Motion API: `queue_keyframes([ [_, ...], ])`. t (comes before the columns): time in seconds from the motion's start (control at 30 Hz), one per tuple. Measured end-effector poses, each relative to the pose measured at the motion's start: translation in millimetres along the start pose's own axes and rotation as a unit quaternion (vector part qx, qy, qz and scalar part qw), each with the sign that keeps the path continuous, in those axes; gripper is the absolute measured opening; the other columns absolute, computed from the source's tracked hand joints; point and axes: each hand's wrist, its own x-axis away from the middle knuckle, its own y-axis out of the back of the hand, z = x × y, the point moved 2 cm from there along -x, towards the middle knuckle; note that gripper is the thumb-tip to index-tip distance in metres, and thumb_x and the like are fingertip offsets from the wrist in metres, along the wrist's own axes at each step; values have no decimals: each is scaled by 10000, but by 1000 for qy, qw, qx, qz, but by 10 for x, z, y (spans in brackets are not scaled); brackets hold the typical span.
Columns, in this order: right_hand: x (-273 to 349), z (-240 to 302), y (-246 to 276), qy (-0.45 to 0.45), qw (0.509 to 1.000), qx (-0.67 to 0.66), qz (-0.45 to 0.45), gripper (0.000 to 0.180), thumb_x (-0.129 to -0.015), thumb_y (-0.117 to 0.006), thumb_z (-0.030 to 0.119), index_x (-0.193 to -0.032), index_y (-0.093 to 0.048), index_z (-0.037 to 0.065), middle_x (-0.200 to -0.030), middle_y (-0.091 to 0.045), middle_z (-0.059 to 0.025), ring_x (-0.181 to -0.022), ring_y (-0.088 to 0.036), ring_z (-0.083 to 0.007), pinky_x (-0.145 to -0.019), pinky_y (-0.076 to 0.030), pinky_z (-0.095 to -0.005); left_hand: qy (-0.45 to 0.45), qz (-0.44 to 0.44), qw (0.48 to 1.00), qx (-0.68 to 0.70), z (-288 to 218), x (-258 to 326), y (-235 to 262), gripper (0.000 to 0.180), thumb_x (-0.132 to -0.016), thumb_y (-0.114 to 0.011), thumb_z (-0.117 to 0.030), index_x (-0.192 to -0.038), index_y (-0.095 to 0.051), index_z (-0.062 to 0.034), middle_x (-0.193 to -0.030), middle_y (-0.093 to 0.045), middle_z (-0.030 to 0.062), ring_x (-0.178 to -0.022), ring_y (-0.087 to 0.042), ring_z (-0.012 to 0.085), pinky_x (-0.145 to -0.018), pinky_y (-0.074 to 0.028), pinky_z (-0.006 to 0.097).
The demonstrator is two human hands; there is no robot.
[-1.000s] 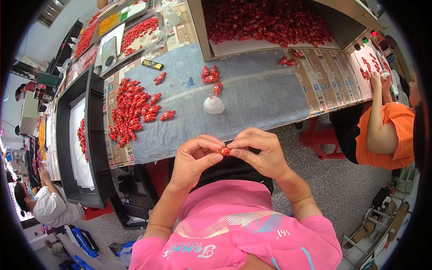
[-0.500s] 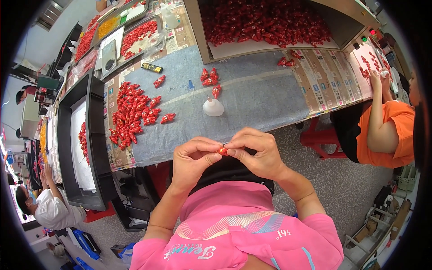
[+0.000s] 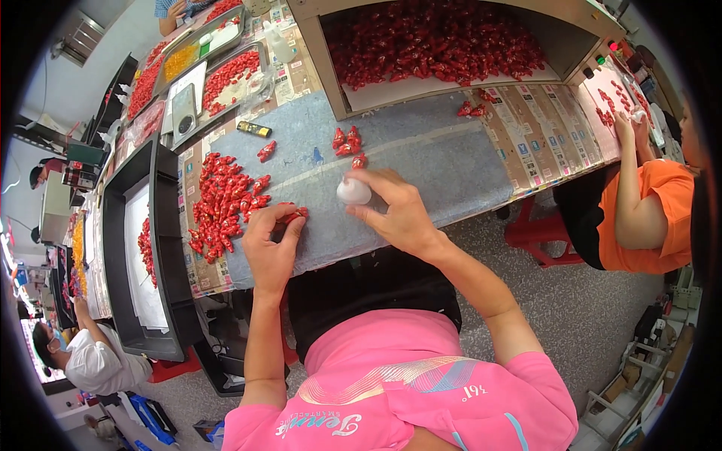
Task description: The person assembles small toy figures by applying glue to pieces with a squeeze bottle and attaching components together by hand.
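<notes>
My left hand (image 3: 269, 246) is at the right edge of a heap of small red moulded pieces (image 3: 222, 199), its thumb and fingers closed on one red piece (image 3: 299, 213). The fingers hide part of that piece. In the middle of the blue-grey cloth (image 3: 421, 158), my right hand (image 3: 398, 214) has its thumb and forefinger round a small white rounded squeeze bottle (image 3: 352, 192). Just beyond the bottle lie a few red pieces (image 3: 348, 141), and a single one (image 3: 266, 151) sits apart from the heap.
A large open box (image 3: 331, 75) full of red pieces stands at the back. On the left is a black tray (image 3: 162, 225). Beyond the heap lie a black-and-yellow tube (image 3: 254, 129), a phone (image 3: 183, 109) and trays of parts (image 3: 263, 56). A co-worker in orange (image 3: 654, 214) sits at the right.
My hands were together at the table's near edge, holding a small red piece. They have parted: the left moved to the heap, the right forward to the white bottle.
</notes>
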Motion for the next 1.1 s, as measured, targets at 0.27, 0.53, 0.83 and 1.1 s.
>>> queue_keyframes([
  [0.27, 164, -47, 360, -97, 994, -42, -34, 354, -732, -697, 89, -1060, -589, 7, -971, -612, -143, -867, -606, -259, -747, -483, -320, -110, -91, 981, -133, -102, -178, -40, 191, -696, -712, -9, -876, -663, -48, -828, -583, 85, -817, -546, 238, -724, -436, 342],
  [0.53, 364, -166, 525, -174, 973, -143, -58, 373, -832, -664, 164, -1128, -538, -25, -997, -540, -92, -879, -587, -171, -749, -487, -273, -158, 12, 986, -49, -512, -407, -688, 212, -711, -693, -49, -916, -639, -42, -889, -584, 115, -813, -522, 301, -731, -430, 383],
  [0.83, 372, -88, 602, -250, 923, -285, -70, 484, -768, -766, 221, -1125, -535, -9, -976, -590, -69, -859, -578, -123, -736, -470, -234, -67, 132, 989, -27, -412, -408, -725, 298, -755, -588, 21, -1044, -608, -49, -914, -585, 149, -836, -574, 324, -747, -461, 387],
  [1.1, 423, 74, 673, -185, 948, -246, -76, 439, -721, -802, 144, -1044, -528, 29, -964, -587, -31, -849, -573, -95, -711, -474, -228, 252, 194, 796, 514, -267, -10, -479, 285, -884, -543, -11, -1168, -572, -15, -1053, -615, 91, -871, -604, 138, -795, -504, 272],
])
